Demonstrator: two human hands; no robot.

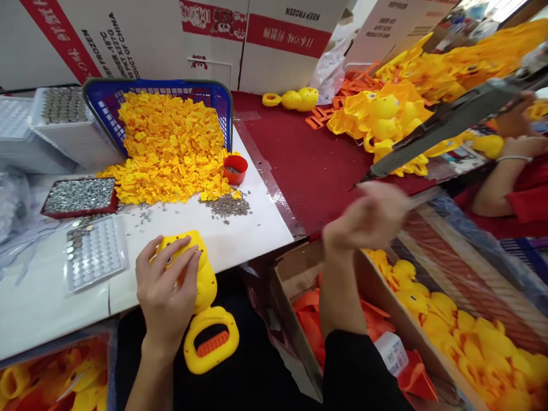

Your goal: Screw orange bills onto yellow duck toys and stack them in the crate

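Note:
My left hand (pixel 169 285) grips a yellow plastic duck toy (pixel 206 285) at the table's front edge. The toy's back, with small dark holes, faces up. Its loop handle (pixel 231 337) points toward me and has an orange ribbed bar (pixel 213 343) inside. My right hand (pixel 370 214) is raised over the cardboard box and smeared by motion, so its fingers are unclear. Just above it, the tip end of a long dark grey powered screwdriver (pixel 428 131) slants down from the upper right; whether the hand touches it, I cannot tell.
A blue basket (pixel 231 123) spills small yellow parts. Nearby are a red cup (pixel 235 169), loose screws (pixel 229 206), a tray of metal pieces (pixel 79 196) and a white blister tray (pixel 96 254). A cardboard box (pixel 295 268) holds orange parts. A co-worker's arm (pixel 492 182) is at right.

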